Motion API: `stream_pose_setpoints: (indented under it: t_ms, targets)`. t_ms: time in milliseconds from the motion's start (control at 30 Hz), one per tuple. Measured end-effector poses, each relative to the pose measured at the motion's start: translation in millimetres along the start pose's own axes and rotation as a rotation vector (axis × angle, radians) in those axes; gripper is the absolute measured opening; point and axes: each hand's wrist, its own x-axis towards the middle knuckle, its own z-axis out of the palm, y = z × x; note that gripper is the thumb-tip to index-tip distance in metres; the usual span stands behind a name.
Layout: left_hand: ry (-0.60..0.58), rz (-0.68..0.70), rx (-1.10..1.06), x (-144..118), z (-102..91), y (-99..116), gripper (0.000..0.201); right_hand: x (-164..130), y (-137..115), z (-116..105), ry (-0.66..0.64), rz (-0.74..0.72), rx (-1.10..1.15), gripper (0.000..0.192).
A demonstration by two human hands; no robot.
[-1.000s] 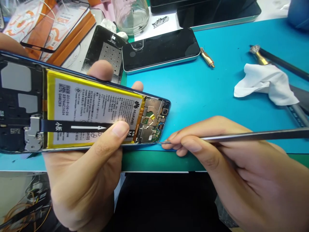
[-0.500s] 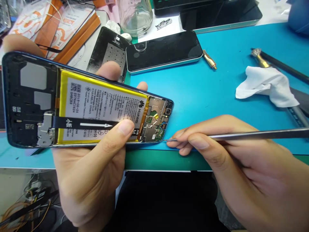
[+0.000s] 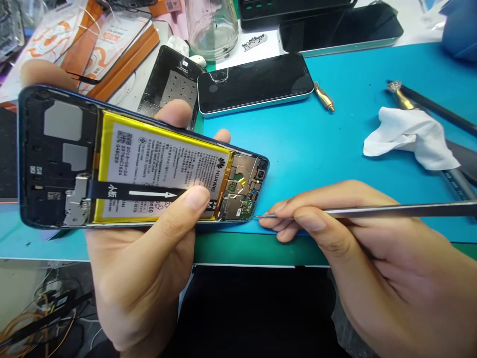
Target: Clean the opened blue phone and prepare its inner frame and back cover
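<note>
My left hand is wrapped round an opened smartphone, its thumb pressing on the end of a black flex cable with a white arrow. That cable lies across the yellow-edged Huawei battery. At the phone's right end the circuit board and camera are exposed. My right hand pinches slim metal tweezers, whose thin tip is at the phone's lower right corner. Whether the tip touches the frame or grips anything is too small to tell.
Behind the phone lie a dark phone, a black back cover and a glass jar. To the right are a brass screwdriver bit, a white tissue and dark-handled tools. Orange boxes stand back left; a blue mat covers the bench.
The phone's left end has shifted slightly right in view with my left hand. The tweezers' tip stays at the same corner; the whole view has slid down a little.
</note>
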Motion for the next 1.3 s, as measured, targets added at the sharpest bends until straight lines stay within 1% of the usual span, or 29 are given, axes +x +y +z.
stream_pose_setpoints:
  t_ms: [67, 133, 233, 300, 367, 400, 433, 500, 533, 600, 633, 733, 767, 867, 967, 1067, 1133, 1200, 1300]
  targets:
    - [-0.016, -0.015, -0.008, 0, -3.2, 2, 0.061, -2, 0, 3, 0.029, 0.011, 0.0, 0.025]
    - [-0.034, -0.045, -0.008, 1, -9.0, 5, 0.063, -3, 0, 5, 0.058, 0.008, -0.049, 0.025]
    - [-0.1, -0.075, 0.02, 5, -16.7, 9, 0.061, -5, -1, 5, 0.087, 0.012, -0.053, 0.024]
    - [-0.141, -0.085, 0.018, 8, -19.4, 9, 0.056, -8, -1, 4, 0.169, 0.097, 0.049, 0.026]
    - [-0.134, -0.085, -0.009, 10, -20.4, 8, 0.059, -12, -2, 4, 0.296, 0.18, 0.163, 0.029]
    - [-0.12, -0.09, -0.023, 11, -20.6, 7, 0.064, -14, -1, 4, 0.358, 0.184, 0.204, 0.03]
    - [-0.106, -0.101, -0.034, 12, -20.8, 6, 0.068, -16, -1, 4, 0.401, 0.156, 0.245, 0.028]
    - [-0.081, -0.147, -0.061, 15, -21.3, 5, 0.071, -17, 1, 3, 0.444, 0.076, 0.335, 0.024]
    - [-0.07, -0.184, -0.079, 17, -21.6, 5, 0.071, -16, 2, 2, 0.446, 0.06, 0.385, 0.023]
    - [-0.061, -0.267, -0.114, 20, -22.5, 8, 0.069, -13, 5, -3, 0.418, 0.038, 0.483, 0.025]
    - [-0.063, -0.3, -0.116, 22, -23.1, 9, 0.064, -11, 5, -6, 0.401, 0.03, 0.505, 0.026]
    - [-0.096, -0.341, -0.029, 27, -25.4, 15, 0.043, -3, 5, -14, 0.322, -0.008, 0.49, 0.02]
    - [-0.12, -0.34, 0.012, 29, -26.3, 16, 0.04, -2, 4, -15, 0.312, -0.007, 0.465, 0.018]
    - [-0.205, -0.252, 0.134, 35, -28.3, 17, 0.048, 1, 0, -13, 0.277, 0.064, 0.387, 0.02]
    - [-0.261, -0.13, 0.23, 42, -27.3, 15, 0.049, 2, -3, -7, 0.193, 0.116, 0.343, 0.021]
    - [-0.281, -0.097, 0.265, 47, -24.2, 14, 0.048, 2, -3, -1, 0.137, 0.127, 0.271, 0.02]
    - [-0.274, -0.083, 0.319, 48, -22.8, 14, 0.046, 2, -1, 2, 0.131, 0.115, 0.217, 0.02]
    - [-0.27, -0.047, 0.38, 48, -22.4, 13, 0.042, 3, 0, 5, 0.124, 0.105, 0.183, 0.019]
    - [-0.272, 0.006, 0.461, 45, -23.0, 14, 0.038, 5, 1, 4, 0.064, 0.075, 0.134, 0.017]
